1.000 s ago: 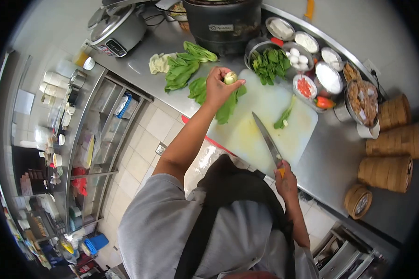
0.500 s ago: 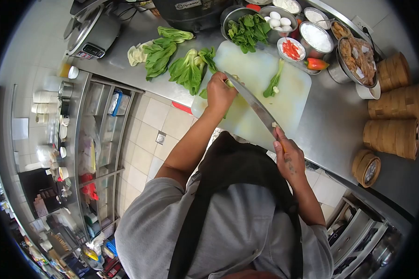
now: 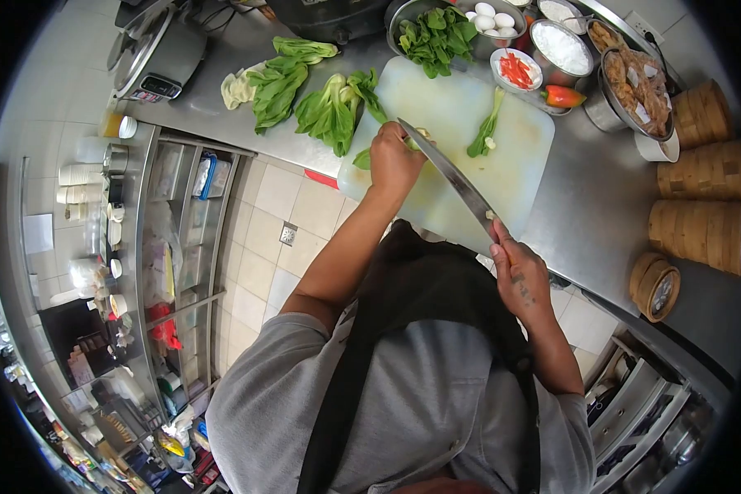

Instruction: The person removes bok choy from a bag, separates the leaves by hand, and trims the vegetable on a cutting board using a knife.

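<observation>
On the white cutting board (image 3: 432,103), my left hand (image 3: 393,165) is closed around a bok choy (image 3: 362,160), whose leaf shows at the hand's left; the rest is mostly covered. My right hand (image 3: 519,273) grips the handle of a long knife (image 3: 461,188). The blade slants up and left across the board, its tip end beside my left fingers, over the pale stem end. A small pale scrap sticks to the blade near the handle. Farther right on the board lies a small bok choy piece (image 3: 487,125). Larger bok choy (image 3: 331,119) rests left of the board.
Behind the board stand a bowl of leafy greens (image 3: 436,41), eggs (image 3: 486,20), a bowl of red strips (image 3: 516,71) and a bowl of white powder (image 3: 561,48). A red-orange pepper (image 3: 562,96) lies nearby. Bamboo steamers (image 3: 696,235) line the right; a cooker (image 3: 160,62) stands left.
The view has shifted slightly. My left hand stays closed on the bok choy, and the knife remains in my right hand at nearly the same slant. No thing was picked up or let go.
</observation>
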`<action>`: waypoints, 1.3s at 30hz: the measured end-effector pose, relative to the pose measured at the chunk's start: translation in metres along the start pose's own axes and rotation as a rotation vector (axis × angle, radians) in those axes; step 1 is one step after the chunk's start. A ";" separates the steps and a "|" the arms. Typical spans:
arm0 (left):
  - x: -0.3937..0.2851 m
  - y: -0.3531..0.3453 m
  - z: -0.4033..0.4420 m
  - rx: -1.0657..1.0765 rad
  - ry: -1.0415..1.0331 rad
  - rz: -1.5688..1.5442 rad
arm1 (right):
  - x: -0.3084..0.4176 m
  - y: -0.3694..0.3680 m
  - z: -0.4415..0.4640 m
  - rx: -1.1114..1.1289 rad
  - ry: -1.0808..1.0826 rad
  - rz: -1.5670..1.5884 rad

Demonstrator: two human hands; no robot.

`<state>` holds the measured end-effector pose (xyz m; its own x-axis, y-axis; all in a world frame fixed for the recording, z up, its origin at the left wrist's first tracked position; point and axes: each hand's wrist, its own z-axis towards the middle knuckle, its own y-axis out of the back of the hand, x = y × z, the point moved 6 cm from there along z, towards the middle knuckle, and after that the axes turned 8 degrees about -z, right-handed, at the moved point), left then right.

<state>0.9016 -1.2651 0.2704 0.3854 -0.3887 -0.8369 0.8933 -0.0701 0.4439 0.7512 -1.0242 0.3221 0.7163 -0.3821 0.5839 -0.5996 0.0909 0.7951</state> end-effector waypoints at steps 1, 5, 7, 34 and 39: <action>0.001 -0.001 -0.001 -0.002 -0.001 0.010 | 0.000 -0.001 0.001 0.001 -0.005 0.007; -0.007 -0.007 -0.014 0.080 -0.020 0.073 | 0.000 -0.010 0.014 -0.015 -0.016 0.000; -0.018 -0.010 -0.023 0.134 -0.160 0.131 | -0.007 -0.020 0.031 -0.056 0.003 0.003; 0.038 0.027 0.002 0.333 0.232 -0.571 | -0.036 -0.018 0.014 -0.066 -0.026 0.338; 0.026 0.028 -0.003 0.462 0.343 -0.629 | -0.007 -0.006 0.005 0.053 0.026 0.175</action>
<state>0.9373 -1.2741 0.2597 -0.0358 0.1425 -0.9891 0.8092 -0.5766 -0.1124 0.7480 -1.0266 0.3121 0.6077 -0.3410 0.7172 -0.7335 0.1053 0.6715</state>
